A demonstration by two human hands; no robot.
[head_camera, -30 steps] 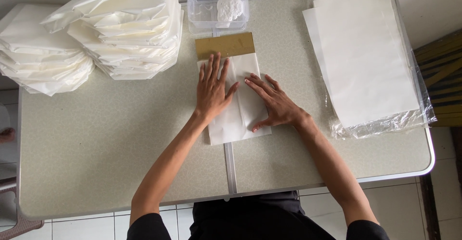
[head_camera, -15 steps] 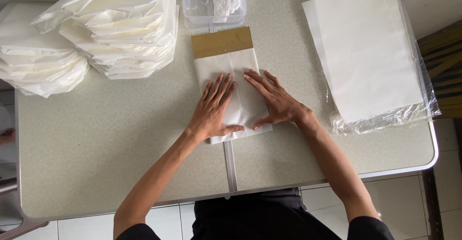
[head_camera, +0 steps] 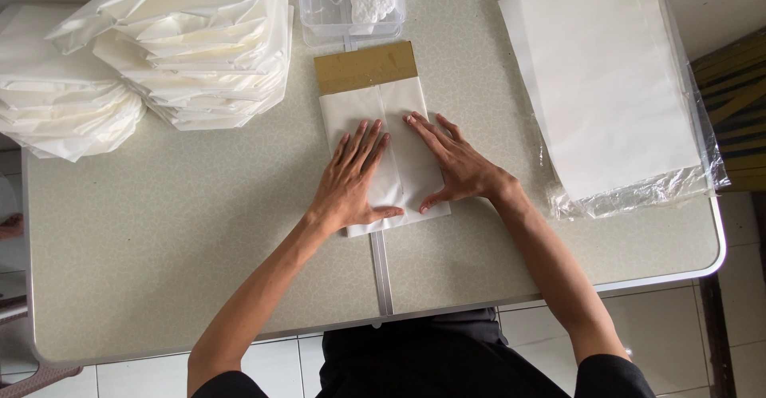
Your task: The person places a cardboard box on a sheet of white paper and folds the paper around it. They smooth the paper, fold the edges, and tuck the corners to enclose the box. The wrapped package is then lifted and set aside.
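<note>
Left hand (head_camera: pixel 351 182): flat, fingers spread, on folded white paper (head_camera: pixel 383 154).
Right hand (head_camera: pixel 451 162): same, fingers splayed.
Brown card (head_camera: pixel 365 67): under paper.
Tip: press evenly, keep edges aligned.

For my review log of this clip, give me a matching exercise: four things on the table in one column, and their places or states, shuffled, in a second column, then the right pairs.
Things:
1. folded white sheet
2. brown card
3. clear plastic box
4. stack of flat white sheets

Places or states:
A. at the table's far edge, a white lump inside
B. pressed flat under the left hand and right hand
C. at the right, lying on clear plastic wrap
D. sticking out from the far end of the folded sheet

Pairs: 1-B, 2-D, 3-A, 4-C
</note>
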